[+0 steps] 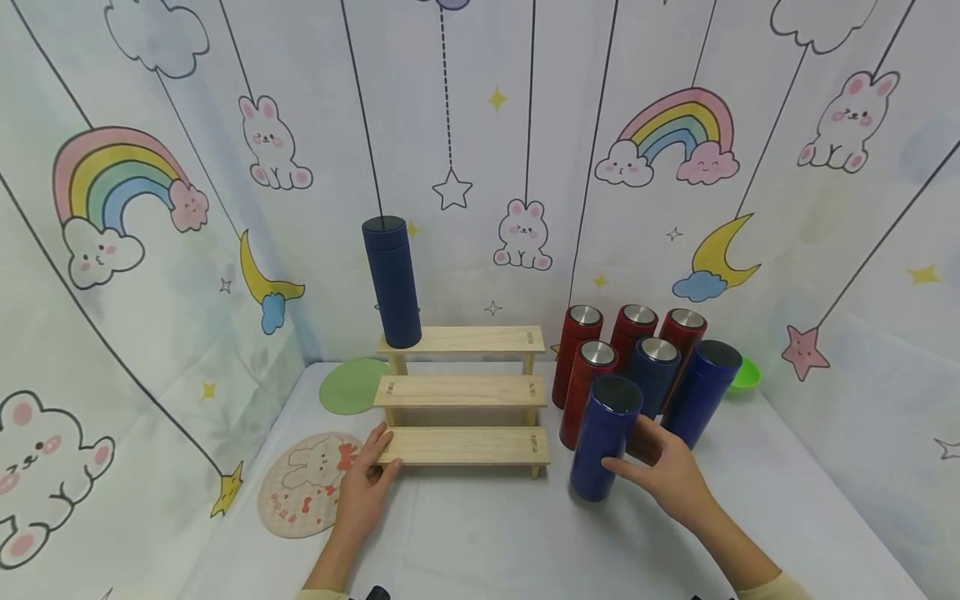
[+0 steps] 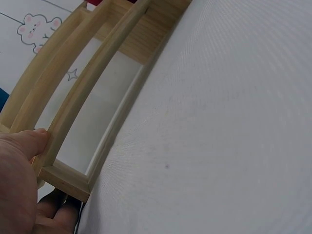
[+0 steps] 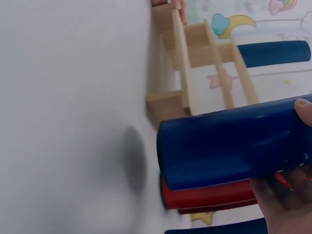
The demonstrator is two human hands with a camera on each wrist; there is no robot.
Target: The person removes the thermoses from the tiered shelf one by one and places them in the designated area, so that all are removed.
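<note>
My right hand (image 1: 667, 468) grips a glossy blue thermos bottle (image 1: 597, 450), thumb on the near side and fingers behind. In the right wrist view, a shadow (image 3: 134, 158) on the cloth lies apart from the bottle's end, so it hangs above the table. My left hand (image 1: 365, 481) holds the left end of the lowest step of a three-step wooden rack (image 1: 465, 447), with the thumb over its front edge in the left wrist view. A dark blue thermos (image 1: 393, 287) stands upright at the left of the top step.
Several red thermoses (image 1: 579, 354) with silver tops stand at the right, beside a dark blue one (image 1: 654, 373) and a tilted blue one (image 1: 703, 392). Behind them shows a green bowl (image 1: 746, 375). A bunny mat (image 1: 300, 492) and a green mat (image 1: 348, 387) lie left of the rack.
</note>
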